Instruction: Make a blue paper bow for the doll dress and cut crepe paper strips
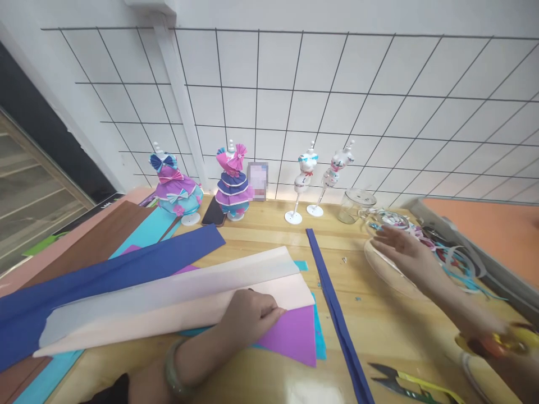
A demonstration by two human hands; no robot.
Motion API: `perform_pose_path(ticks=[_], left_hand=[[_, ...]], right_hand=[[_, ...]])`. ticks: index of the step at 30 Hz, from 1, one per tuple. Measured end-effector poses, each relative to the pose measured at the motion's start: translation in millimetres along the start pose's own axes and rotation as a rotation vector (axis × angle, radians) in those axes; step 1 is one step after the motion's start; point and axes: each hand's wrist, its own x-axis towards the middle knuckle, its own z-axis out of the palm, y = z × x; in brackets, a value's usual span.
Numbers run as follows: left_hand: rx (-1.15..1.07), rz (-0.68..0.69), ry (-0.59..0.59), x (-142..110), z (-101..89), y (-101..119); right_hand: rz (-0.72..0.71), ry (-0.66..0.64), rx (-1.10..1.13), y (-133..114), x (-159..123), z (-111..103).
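The left hand point(248, 318) rests on the pale pink paper point(295, 287) near its right end, fingers curled in and thumb drawn against them; whether they pinch the paper's lower edge, I cannot tell. The paper runs leftward from the fingers, its two bands overlapping. A purple sheet point(297, 336) and a turquoise sheet point(320, 334) stick out beneath its right end. The right hand point(402, 251), blurred, has its fingers loosely apart over a pale rounded item, near the glass jar point(351, 209). Between the hands lies a narrow dark blue strip point(337, 314), with yellow-handled snips point(398, 381) just right of its near end. Farther back stand two dressed mini mannequins and two white printed ones. The card point(258, 182) by the wall is blurred past reading, and pale marks on a black edge point(110, 203) at far left are too small to read
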Motion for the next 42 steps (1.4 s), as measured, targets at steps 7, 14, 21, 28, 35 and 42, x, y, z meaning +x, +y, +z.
perform_pose_path(ticks=[7, 14, 21, 28, 35, 42], left_hand=[[-0.129, -0.044, -0.004, -6, -3.6, 2], [-0.245, -0.135, 0.091, -3, -25.4, -6], [0.138, -0.248, 0.227, 6, -59.2, -49], [0.28, -0.327, 0.106, 8, -67.6, -69], [0.218, -0.258, 0.125, 6, -63.5, -70], [0.183, -0.24, 0.11, 7, -63.0, -71]], right_hand=[[0.115, -0.395, -0.127, -32, -103, 16], [0.108, -0.469, -0.315, -56, -137, 44], [0.154, -0.471, -0.299, -55, -128, 34], [0.113, -0.309, -0.298, -23, -117, -7], [0.059, -0.276, -0.633, 16, -114, -33], [-0.15, -0.226, -0.626, -5, -121, 0]])
